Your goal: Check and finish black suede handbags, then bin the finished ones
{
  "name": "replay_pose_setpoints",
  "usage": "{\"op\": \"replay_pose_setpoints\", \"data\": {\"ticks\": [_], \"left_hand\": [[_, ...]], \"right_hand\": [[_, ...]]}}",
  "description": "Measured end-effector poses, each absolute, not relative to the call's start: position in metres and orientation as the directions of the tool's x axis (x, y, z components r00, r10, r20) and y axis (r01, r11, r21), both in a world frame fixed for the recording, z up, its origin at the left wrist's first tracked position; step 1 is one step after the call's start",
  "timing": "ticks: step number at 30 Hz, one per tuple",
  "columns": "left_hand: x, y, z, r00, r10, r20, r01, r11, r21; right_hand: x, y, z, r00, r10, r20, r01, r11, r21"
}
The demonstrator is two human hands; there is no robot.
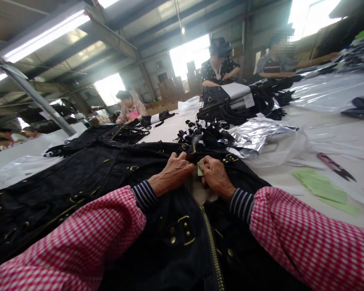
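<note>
A black jacket with brass zips, studs and buckles lies spread in front of me, its front zip partly open. My right hand pinches a small pale green paper slip between thumb and fingers, close to the jacket's collar. Just to its left, my left hand is closed at the collar edge, its fingers curled on the black cloth. What exactly lies under those fingers is hidden. The two hands are a short gap apart over the jacket's neck opening.
Green paper slips and thread snips lie at the right. Beyond the collar are bundled black straps, silver foil and stacked black garments. More black garments spread left. Several co-workers stand around the tables.
</note>
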State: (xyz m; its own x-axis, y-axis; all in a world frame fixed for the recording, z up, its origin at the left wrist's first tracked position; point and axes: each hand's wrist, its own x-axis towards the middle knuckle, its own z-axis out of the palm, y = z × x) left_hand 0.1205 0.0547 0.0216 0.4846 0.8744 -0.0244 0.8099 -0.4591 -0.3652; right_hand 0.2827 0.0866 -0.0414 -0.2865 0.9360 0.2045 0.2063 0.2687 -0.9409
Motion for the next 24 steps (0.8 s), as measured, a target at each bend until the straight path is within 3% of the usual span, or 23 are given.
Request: {"op": "replay_pose_setpoints", "data": {"ticks": [2, 6, 8, 12, 16, 20, 24], "left_hand": [[0.119, 0.050, 0.028, 0.509, 0.858, -0.073, 0.807, -0.505, -0.308], [0.118, 0.028, 0.040, 0.590, 0.777, -0.219, 0.784, -0.616, -0.075], [0.116, 0.017, 0.043, 0.588, 0.777, -0.225, 0.792, -0.609, -0.033], [0.107, 0.007, 0.046, 0.533, 0.835, -0.137, 0.831, -0.547, -0.100], [0.105, 0.009, 0.050, 0.518, 0.835, -0.184, 0.804, -0.549, -0.230], [0.112, 0.012, 0.056, 0.540, 0.790, -0.290, 0.758, -0.606, -0.241], [0.115, 0.013, 0.056, 0.591, 0.750, -0.298, 0.723, -0.656, -0.218]], "right_hand": [[0.283, 0.087, -0.041, -0.288, 0.933, 0.214, 0.217, 0.281, -0.935], [0.283, 0.088, -0.041, -0.300, 0.923, 0.240, 0.237, 0.316, -0.919], [0.283, 0.088, -0.042, -0.326, 0.916, 0.233, 0.205, 0.309, -0.929], [0.282, 0.088, -0.045, -0.368, 0.906, 0.207, 0.065, 0.248, -0.967], [0.281, 0.091, -0.048, -0.359, 0.898, 0.256, 0.102, 0.310, -0.945], [0.283, 0.095, -0.048, -0.369, 0.896, 0.247, 0.117, 0.309, -0.944], [0.285, 0.098, -0.048, -0.386, 0.894, 0.227, 0.101, 0.286, -0.953]]}}
